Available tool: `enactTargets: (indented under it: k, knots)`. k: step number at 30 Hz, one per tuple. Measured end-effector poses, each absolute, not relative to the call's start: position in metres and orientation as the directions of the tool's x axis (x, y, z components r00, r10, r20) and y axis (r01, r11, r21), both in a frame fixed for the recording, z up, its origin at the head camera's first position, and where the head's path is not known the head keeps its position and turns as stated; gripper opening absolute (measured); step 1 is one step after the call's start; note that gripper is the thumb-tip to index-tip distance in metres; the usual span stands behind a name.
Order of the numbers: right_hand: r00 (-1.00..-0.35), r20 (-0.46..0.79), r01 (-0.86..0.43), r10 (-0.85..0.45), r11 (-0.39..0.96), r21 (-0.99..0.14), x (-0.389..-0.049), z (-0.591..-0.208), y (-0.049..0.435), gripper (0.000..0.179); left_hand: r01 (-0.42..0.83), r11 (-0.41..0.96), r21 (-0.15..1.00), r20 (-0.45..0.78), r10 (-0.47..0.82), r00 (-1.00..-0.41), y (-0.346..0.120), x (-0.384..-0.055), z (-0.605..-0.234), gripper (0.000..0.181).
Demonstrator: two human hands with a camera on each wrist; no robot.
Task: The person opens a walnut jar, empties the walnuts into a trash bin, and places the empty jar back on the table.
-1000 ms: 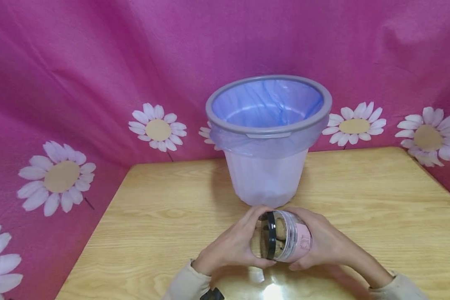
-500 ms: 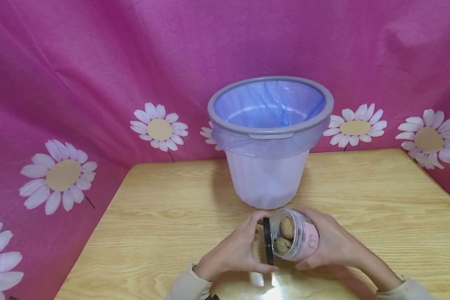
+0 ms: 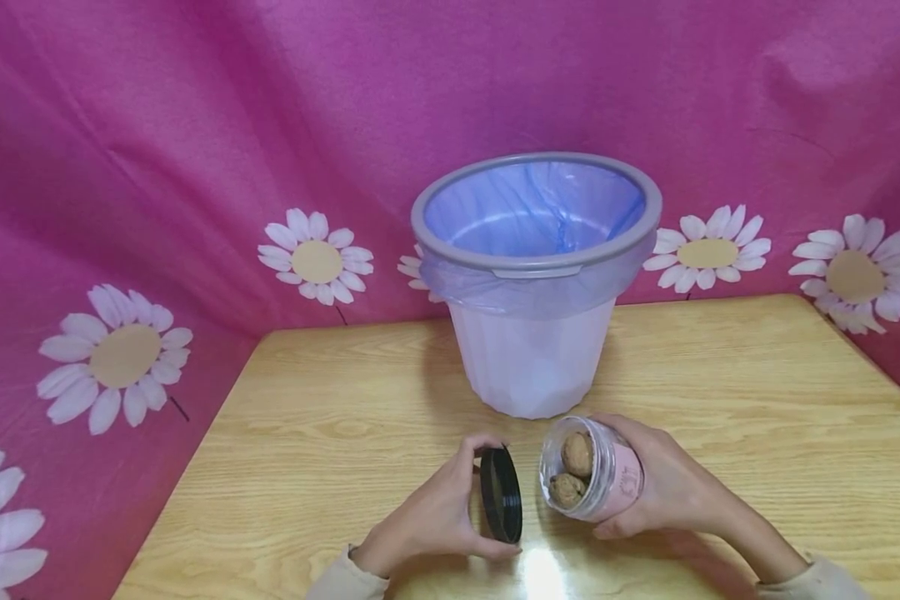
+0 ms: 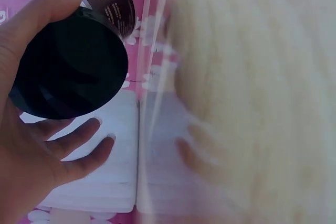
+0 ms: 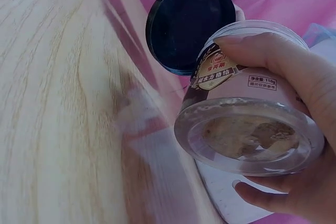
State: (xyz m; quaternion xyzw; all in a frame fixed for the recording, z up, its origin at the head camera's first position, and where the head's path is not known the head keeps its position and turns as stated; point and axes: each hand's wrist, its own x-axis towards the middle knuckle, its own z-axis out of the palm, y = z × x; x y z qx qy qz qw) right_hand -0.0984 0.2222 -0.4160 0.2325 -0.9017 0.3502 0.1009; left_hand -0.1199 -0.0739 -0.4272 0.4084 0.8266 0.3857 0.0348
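Observation:
My left hand point(image 3: 438, 508) pinches a black screw lid point(image 3: 501, 496) by its edge, thumb on one side and fingers on the other. The lid stands on edge, its hollow side facing the jar. My right hand point(image 3: 671, 483) grips a clear plastic jar point(image 5: 262, 85) with a pink and brown label. The jar lies tilted, its uncovered mouth toward the lid, with a gap between the two. Inside sit an upper walnut point(image 3: 576, 454) and a lower walnut point(image 3: 567, 490), both unshelled. In the right wrist view the jar's bottom faces the camera, with brown contents showing through.
Behind the hands a white bin point(image 3: 532, 358) with a grey rim and a bluish plastic liner stands on the wooden table point(image 3: 330, 417). A pink cloth point(image 3: 345, 108) with white daisies hangs around the table's back and left side.
The lid has come off the jar's mouth and moved left with my left hand. The jar has shifted slightly right and turned, so the walnuts now show in its mouth.

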Motion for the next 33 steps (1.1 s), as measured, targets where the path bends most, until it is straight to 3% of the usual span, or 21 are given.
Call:
enactTargets:
  k: [18,24,28,33]
  knots:
    - [-0.87,0.341,-0.493,-0.356,0.649,-0.579,-0.096,-0.42,0.222,0.108,0.57,0.515,0.64,0.129,0.659,-0.741,-0.089,-0.11,-0.434,0.106]
    - [-0.866,0.339,-0.5,-0.367,0.638,-0.586,-0.097,-0.421,0.222,0.105,0.553,0.488,0.675,0.142,0.65,-0.747,-0.095,-0.11,-0.433,0.106]
    - [-0.866,0.339,-0.5,-0.368,0.634,-0.59,-0.097,-0.422,0.222,0.104,0.583,0.518,0.626,0.15,0.653,-0.742,-0.098,-0.112,-0.43,0.113]
    - [-0.873,0.327,-0.487,-0.361,0.639,-0.595,-0.095,-0.424,0.222,0.103,0.602,0.595,0.532,0.074,0.676,-0.733,-0.103,-0.113,-0.428,0.128]
